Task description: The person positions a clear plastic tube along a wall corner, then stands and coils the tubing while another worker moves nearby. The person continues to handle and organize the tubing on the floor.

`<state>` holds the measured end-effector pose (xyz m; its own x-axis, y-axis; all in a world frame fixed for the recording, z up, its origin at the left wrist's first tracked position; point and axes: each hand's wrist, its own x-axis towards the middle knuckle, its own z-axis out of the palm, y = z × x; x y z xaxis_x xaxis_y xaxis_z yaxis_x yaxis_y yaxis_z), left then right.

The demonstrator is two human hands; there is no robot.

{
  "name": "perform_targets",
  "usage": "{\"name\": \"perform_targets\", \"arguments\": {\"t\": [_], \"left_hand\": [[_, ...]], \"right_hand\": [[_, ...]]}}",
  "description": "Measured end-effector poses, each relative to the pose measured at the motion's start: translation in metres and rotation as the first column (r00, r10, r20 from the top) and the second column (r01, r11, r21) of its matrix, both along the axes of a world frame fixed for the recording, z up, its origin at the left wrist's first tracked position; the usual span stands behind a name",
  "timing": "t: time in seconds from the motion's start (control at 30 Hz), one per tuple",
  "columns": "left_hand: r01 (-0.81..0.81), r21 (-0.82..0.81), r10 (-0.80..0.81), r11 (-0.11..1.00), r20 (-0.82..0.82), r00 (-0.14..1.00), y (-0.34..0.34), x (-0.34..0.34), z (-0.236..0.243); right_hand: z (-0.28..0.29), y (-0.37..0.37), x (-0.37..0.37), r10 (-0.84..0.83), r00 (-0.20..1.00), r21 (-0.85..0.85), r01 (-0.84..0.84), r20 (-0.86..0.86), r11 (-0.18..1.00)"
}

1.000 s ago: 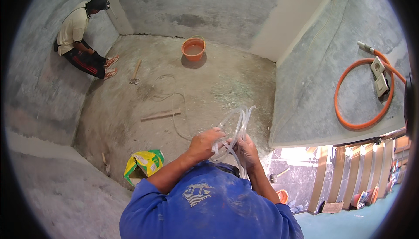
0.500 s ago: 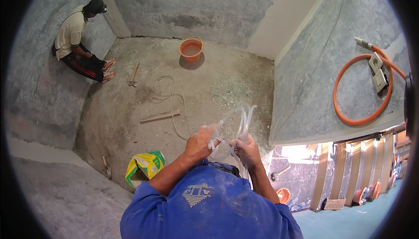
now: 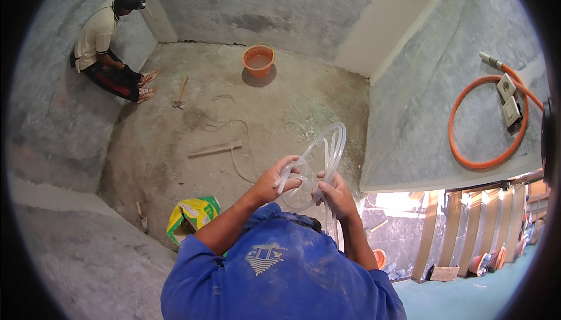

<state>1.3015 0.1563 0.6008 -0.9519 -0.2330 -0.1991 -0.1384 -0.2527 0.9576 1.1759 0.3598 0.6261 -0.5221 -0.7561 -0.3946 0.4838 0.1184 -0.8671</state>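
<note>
A clear plastic hose (image 3: 335, 145), looped in several turns, is held up in front of my chest. My left hand (image 3: 280, 178) pinches one part of it, with a cut end poking out beside the fingers. My right hand (image 3: 337, 196) is closed around the bundled strands, and loose lengths hang down below it toward my blue shirt (image 3: 280, 273). Between the two hands a smaller loop of the hose sags. Part of the hanging length is hidden behind my body.
An orange bucket (image 3: 258, 60) of greyish liquid stands on the concrete floor. A hammer (image 3: 180, 93), a wooden strip (image 3: 215, 149), a thin cord (image 3: 235, 145), a trowel (image 3: 142, 218) and a yellow-green sack (image 3: 193, 215) lie around. A person (image 3: 108, 51) sits at the left wall. An orange hose (image 3: 453, 124) hangs right.
The far loops of the clear hose have swung up and slightly right. My left hand has turned, its fingers opening a little around the hose, and has risen slightly.
</note>
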Motion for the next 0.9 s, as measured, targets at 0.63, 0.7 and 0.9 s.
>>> {"name": "perform_targets", "arguments": {"t": [0.63,0.7,0.9], "left_hand": [[0.069,-0.097,-0.06,0.993,0.085,0.995,0.009,-0.026,0.014],[-0.009,0.039,0.007,0.999,0.051,0.999,0.01,-0.027,0.016],[-0.191,-0.404,0.134,0.895,-0.164,0.977,-0.016,-0.041,0.016]], "right_hand": [[0.011,-0.022,0.033,0.313,0.678,0.325,-0.115,-0.665,0.939],[0.008,-0.025,0.034,0.302,0.686,0.327,-0.099,-0.662,0.94],[-0.005,-0.033,0.044,0.165,0.789,0.091,-0.138,-0.592,0.986]]}}
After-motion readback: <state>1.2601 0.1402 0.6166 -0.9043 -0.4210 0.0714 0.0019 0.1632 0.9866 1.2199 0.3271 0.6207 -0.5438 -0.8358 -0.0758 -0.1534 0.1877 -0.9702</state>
